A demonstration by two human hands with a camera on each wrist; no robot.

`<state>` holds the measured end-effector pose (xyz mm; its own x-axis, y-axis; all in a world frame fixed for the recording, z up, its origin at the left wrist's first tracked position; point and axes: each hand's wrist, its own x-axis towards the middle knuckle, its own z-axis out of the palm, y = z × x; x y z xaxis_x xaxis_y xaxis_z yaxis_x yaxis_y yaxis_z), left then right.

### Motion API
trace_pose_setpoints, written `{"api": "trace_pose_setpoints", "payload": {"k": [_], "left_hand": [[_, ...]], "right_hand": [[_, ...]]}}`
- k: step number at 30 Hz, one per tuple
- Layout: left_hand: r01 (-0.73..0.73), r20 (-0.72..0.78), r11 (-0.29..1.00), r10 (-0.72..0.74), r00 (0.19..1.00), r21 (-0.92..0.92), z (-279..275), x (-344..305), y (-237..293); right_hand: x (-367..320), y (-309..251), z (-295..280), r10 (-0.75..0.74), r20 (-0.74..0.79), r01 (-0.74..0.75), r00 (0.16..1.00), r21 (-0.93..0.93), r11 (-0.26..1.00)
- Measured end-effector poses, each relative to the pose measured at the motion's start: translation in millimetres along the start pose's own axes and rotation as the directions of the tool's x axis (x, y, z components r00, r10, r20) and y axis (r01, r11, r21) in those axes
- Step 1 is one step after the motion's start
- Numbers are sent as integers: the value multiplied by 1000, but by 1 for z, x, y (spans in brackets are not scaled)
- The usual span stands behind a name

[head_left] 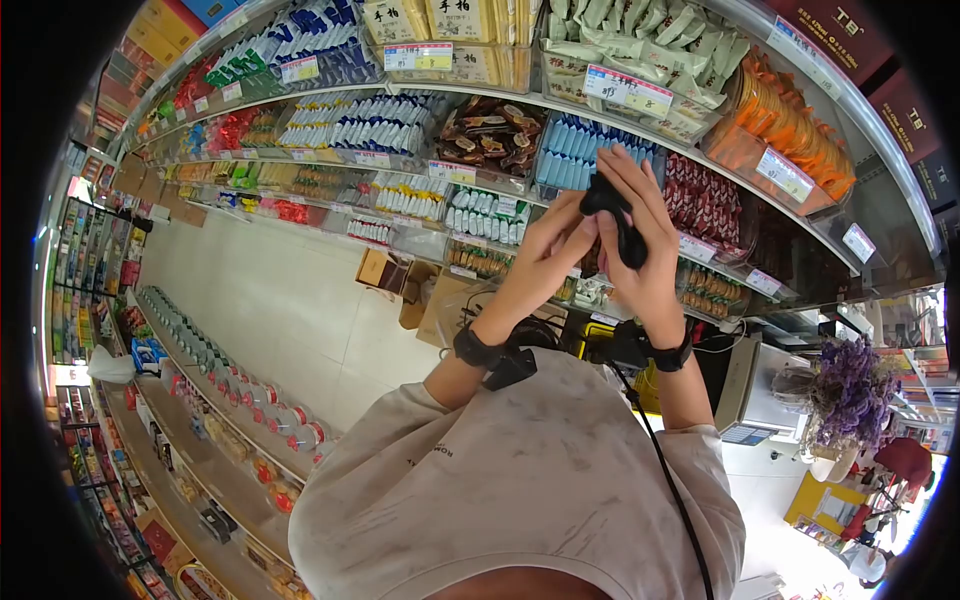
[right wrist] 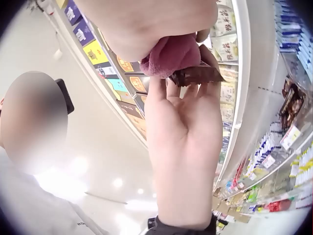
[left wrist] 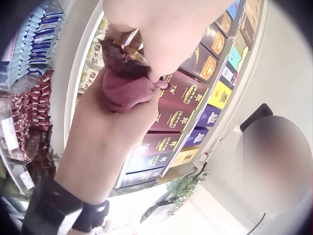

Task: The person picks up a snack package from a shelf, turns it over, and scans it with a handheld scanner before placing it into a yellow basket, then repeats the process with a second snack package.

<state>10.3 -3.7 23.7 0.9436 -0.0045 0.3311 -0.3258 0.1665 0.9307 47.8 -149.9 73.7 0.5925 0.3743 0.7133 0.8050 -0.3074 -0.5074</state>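
Both hands meet in front of the shelves. A dark, glossy wrapper-like piece [head_left: 627,240] [left wrist: 120,58] [right wrist: 198,76] lies between them, with a rounded, pink, wrinkled piece [left wrist: 124,92] [right wrist: 173,55] against it. My left hand [head_left: 550,248] [left wrist: 115,98] [right wrist: 151,22] pinches the dark piece from the left. My right hand [head_left: 645,235] [right wrist: 183,112] [left wrist: 168,36] holds it from the right, its longer fingers reaching up behind it. Some fingertips are hidden behind the two pieces and the other hand.
Shelf bins of wrapped snacks, among them blue packets [head_left: 580,150], red packets [head_left: 700,205] and orange packets [head_left: 790,130], stand just beyond the hands. Cartons [head_left: 385,270] sit on the floor at the shelf's foot. A black cable [head_left: 665,470] hangs down the shirt. Purple flowers [head_left: 850,390] are at right.
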Motion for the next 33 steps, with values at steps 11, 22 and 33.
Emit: {"api": "trace_pose_setpoints", "payload": {"k": [11, 22, 33], "left_hand": [[36, -202, 997, -50, 978, -69, 5, 2, -22], [32, -293, 997, -10, 956, 73, -7, 11, -12], [49, -331, 990, -91, 939, -131, -7, 12, -6]], "right_hand": [[-23, 10, 57, 448, -95, -335, 889, 533, 777], [-37, 21, 41, 714, 260, -662, 650, 655, 365], [-18, 46, 26, 705, -109, -326, 701, 831, 452]]}}
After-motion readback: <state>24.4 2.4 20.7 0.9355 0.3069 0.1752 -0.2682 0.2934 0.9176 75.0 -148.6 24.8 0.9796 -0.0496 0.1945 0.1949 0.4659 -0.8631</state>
